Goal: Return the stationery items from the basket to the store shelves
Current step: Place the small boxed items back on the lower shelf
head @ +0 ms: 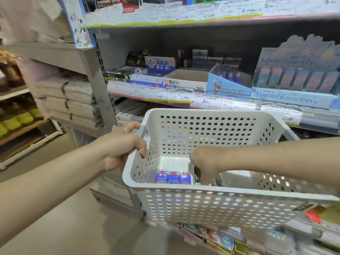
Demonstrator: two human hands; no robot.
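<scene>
Left hand point(125, 144) is sitting closest to my view, fingers curling over the left rim of the white perforated basket point(211, 205) and gripping it, holding the basket up in front of the store shelves point(184, 19). Right hand point(206, 162) is reaching down inside the basket, fingers curling around a small dark item point(197, 174) at the basket floor; I'm reading it as a pinch grip, but the item is mostly hidden so I cannot tell what it is. I'm seeing 3 blue-and-red packs point(173, 176) lying side by side on the basket floor, just left of the right hand, against the near wall. More packaging is showing just right of that hand, too blurry to identify. Behind the basket I'm seeing the middle shelf carrying an open white M&G carton point(184, 81), a blue cartoon display box point(228, 89) beside it, and a Sanrio display point(294, 78) further right. Price tags are running along the shelf edges.
</scene>
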